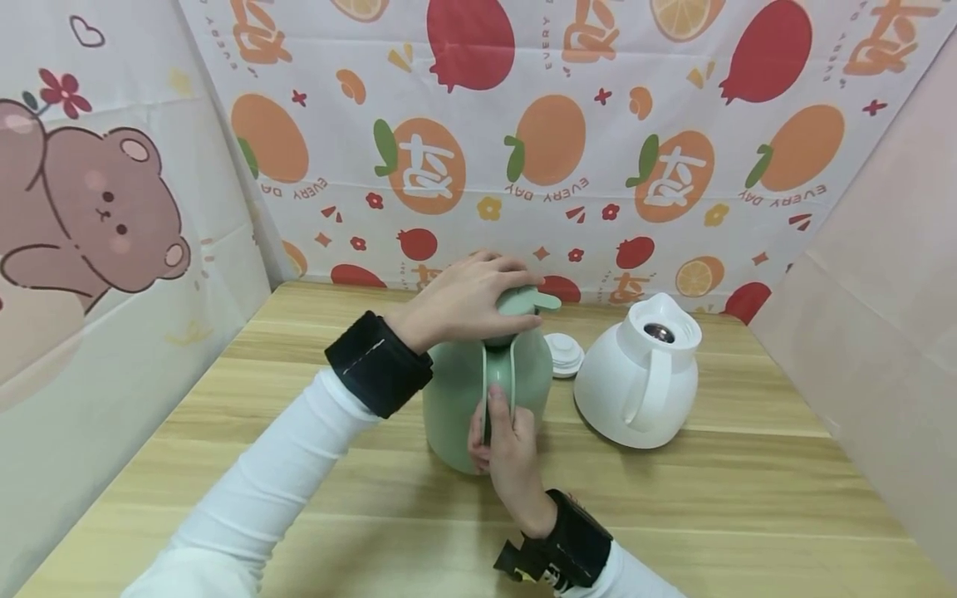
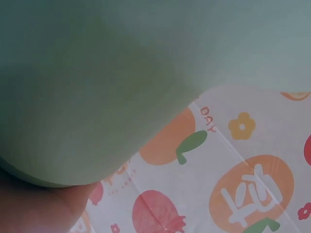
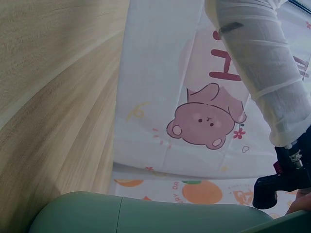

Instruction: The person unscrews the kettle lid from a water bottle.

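Observation:
A green vacuum jug stands upright on the wooden table, its handle facing the near side. My left hand lies over its green lid, thumb on the near side and fingers across the top; a dark band shows beneath the lid. Lower down, my right hand grips the jug's handle, thumb up along it. Close up in the left wrist view, a blurred green surface fills the top, with a bit of the hand at lower left. The jug's body crosses the bottom of the right wrist view.
To the right stands a white jug with its mouth uncovered and its handle toward me. A white lid lies on the table between the two jugs. Fruit-printed cloth hangs behind, and a bear-printed cloth on the left.

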A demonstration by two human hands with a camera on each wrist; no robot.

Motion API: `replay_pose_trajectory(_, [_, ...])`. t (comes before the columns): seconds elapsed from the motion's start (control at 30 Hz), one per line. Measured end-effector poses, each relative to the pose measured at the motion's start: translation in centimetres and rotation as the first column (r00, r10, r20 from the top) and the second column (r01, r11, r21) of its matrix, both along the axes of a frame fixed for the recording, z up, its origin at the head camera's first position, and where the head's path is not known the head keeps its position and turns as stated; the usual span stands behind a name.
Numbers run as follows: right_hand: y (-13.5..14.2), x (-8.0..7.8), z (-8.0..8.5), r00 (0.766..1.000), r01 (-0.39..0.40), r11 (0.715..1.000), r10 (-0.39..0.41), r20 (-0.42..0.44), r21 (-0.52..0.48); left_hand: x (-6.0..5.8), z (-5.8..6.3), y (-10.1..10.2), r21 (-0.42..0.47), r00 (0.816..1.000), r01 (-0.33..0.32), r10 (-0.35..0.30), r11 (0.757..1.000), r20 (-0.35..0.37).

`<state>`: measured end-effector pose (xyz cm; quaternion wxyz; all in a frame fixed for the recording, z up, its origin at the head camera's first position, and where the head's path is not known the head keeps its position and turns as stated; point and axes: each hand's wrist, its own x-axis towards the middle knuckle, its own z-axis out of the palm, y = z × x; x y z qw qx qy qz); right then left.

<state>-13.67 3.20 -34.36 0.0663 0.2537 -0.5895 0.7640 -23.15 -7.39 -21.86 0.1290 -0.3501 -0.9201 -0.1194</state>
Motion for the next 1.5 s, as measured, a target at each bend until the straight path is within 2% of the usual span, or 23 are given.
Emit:
replay_pose_trajectory(0.3, [0.0,0.1,-0.2,1.0,-0.023,1.0,0.023,0.006,-0.015,0.2,0.4,-0.3,0.081,1.0,-0.011,0.01,0.997,0.014])
replay_pose_trajectory(0.5, [0.0,0.1,-0.3,1.0,-0.017,1.0,0.018,0.009,-0.01,0.3,0.4,-0.6,0.182,1.0,-0.023,0.021,0.983,0.009])
replay_pose_trajectory(0.63, [0.0,0.0,-0.3,1.0,-0.014,1.0,0.015,0.014,-0.003,0.3,0.1,-1.0,0.307,1.0,-0.027,0.026,0.951,0.007])
replay_pose_trajectory(0.77, [0.0,0.0,-0.2,1.0,-0.012,1.0,0.012,0.015,-0.001,0.3,-0.2,-1.2,0.451,0.999,-0.034,0.025,0.892,0.025])
replay_pose_trajectory(0.87, [0.0,0.1,-0.2,1.0,-0.009,1.0,0.009,0.02,0.002,0.2,-0.5,-1.3,0.552,0.999,-0.032,0.015,0.833,0.035])
replay_pose_trajectory(1.0, [0.0,0.2,-0.1,1.0,-0.004,1.0,0.004,0.022,0.005,0.2,-0.8,-1.7,0.666,1.0,0.013,-0.029,0.746,0.012])
replay_pose_trajectory(1.17, [0.0,0.2,-0.3,1.0,0.009,1.0,-0.009,0.012,-0.003,0.3,-1.1,-2.3,0.785,0.997,0.029,-0.079,0.618,0.025])
replay_pose_trajectory(1.27, [0.0,0.1,-0.3,1.0,0.012,1.0,-0.012,0.007,-0.005,0.3,-1.2,-2.7,0.859,0.991,0.024,-0.128,0.512,0.049])
replay_pose_trajectory(1.37, [0.0,0.1,-0.3,1.0,0.013,1.0,-0.013,0.007,-0.003,0.3,-1.5,-2.9,0.924,0.978,0.004,-0.196,0.383,0.077])
replay_pose_trajectory(1.5, [0.1,0.2,-0.1,1.0,0.011,1.0,-0.011,0.009,0.0,0.2,-2.0,-3.3,0.978,0.95,-0.029,-0.3,0.204,0.091])
